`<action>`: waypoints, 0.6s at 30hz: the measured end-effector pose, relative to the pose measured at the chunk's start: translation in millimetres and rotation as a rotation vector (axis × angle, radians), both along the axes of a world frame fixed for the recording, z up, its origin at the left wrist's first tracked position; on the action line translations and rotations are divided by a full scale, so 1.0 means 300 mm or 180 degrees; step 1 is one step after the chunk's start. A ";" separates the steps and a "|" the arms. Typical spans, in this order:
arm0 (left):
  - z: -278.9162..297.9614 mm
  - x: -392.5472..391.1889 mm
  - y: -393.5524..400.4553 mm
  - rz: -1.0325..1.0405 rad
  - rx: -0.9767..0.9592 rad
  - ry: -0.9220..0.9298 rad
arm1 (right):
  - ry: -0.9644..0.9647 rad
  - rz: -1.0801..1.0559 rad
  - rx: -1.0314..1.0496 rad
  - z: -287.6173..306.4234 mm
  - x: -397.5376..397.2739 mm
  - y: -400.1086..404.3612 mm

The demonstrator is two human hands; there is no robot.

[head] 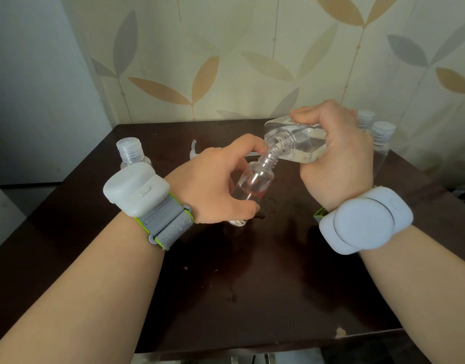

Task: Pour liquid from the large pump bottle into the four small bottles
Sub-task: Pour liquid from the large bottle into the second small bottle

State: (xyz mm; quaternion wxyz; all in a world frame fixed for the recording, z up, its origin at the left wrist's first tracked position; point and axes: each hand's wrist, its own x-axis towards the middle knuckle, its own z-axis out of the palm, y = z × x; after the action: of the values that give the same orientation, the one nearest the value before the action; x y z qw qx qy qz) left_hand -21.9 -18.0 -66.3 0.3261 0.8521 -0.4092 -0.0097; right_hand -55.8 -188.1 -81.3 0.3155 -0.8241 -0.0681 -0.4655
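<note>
The table [252,271] is showing a dark brown, glossy top. Behind the table, the wallpaper [226,48] is carrying tan, grey and pale cream leaves on a cream ground. On the table, three capped bottles [130,153] are standing clear with whitish ribbed caps. Above it, the wrist straps [165,222] are showing grey with lime-green edging.
</note>
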 end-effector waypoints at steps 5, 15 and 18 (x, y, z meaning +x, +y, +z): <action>0.003 -0.003 0.003 0.0018 0.0010 0.0040 | -0.0001 -0.0009 -0.0002 -0.001 0.002 -0.001; 0.001 -0.002 0.005 0.0061 0.0015 0.0063 | 0.0021 -0.0010 -0.0013 0.001 -0.002 0.001; 0.001 -0.004 0.004 0.0074 0.0028 0.0065 | 0.0010 -0.0011 -0.0006 0.002 -0.002 0.000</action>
State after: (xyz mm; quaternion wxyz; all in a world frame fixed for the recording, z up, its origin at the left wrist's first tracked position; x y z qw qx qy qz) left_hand -23.1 -16.9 -66.0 0.3265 0.8581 -0.3960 -0.0164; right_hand -56.4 -188.0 -80.8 0.3140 -0.8252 -0.0665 -0.4647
